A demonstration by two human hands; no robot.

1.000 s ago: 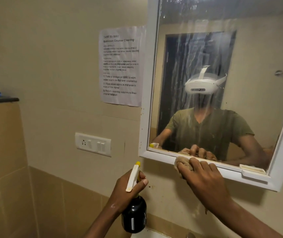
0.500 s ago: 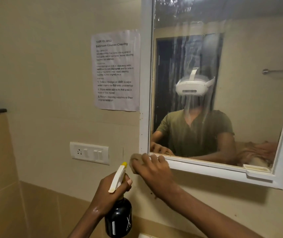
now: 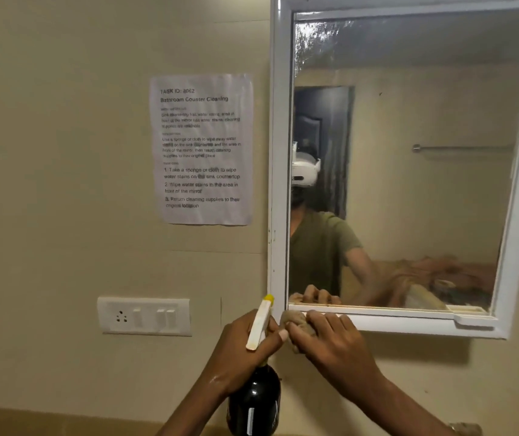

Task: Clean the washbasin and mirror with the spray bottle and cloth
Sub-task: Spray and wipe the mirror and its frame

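Note:
A white-framed mirror hangs on the beige wall, its glass fogged at the top left. My right hand presses a brown cloth against the frame's bottom left corner. My left hand grips the neck of a black spray bottle with a white trigger and yellow nozzle, held upright just left of the cloth. The two hands touch at the thumbs. The washbasin is out of view below.
A printed task sheet is taped to the wall left of the mirror. A white switch and socket plate sits below it. A small white shelf juts from the mirror's lower right frame. A metal tap top shows at bottom right.
My right hand slid the cloth leftward along the mirror's bottom frame to its left corner. The view shifted left and up, and the bottle stayed in my left hand.

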